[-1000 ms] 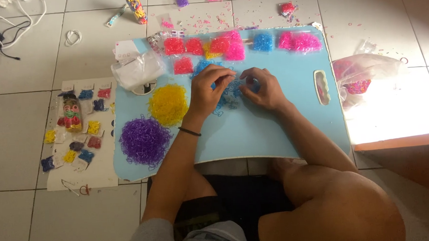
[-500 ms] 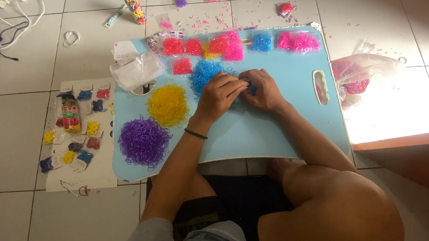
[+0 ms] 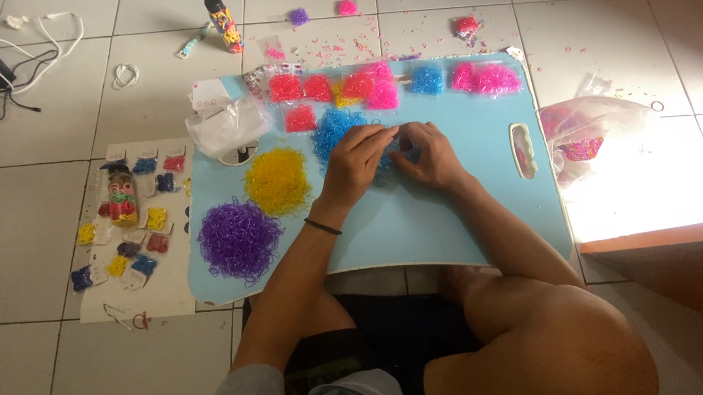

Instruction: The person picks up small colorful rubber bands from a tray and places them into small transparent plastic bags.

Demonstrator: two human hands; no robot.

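Note:
My left hand (image 3: 358, 159) and my right hand (image 3: 427, 155) meet over a heap of small blue rubber bands (image 3: 334, 130) on a light blue board (image 3: 447, 217). Fingertips of both hands pinch among the blue bands, and the hands hide part of the heap. A black band circles my left wrist. A yellow heap of bands (image 3: 277, 179) lies left of my left hand, and a purple heap (image 3: 239, 239) lies below it near the board's front left corner.
Small bags of red, pink and blue bands (image 3: 378, 84) line the board's far edge. A clear plastic bag (image 3: 223, 126) lies at the board's left, another bag (image 3: 582, 136) at the right. A white sheet with small coloured packets (image 3: 128, 231) lies left. Cables (image 3: 5, 47) at far left.
Both hands have stayed on the blue heap, with only small finger movements; more of the blue heap shows beside my left hand than a second ago.

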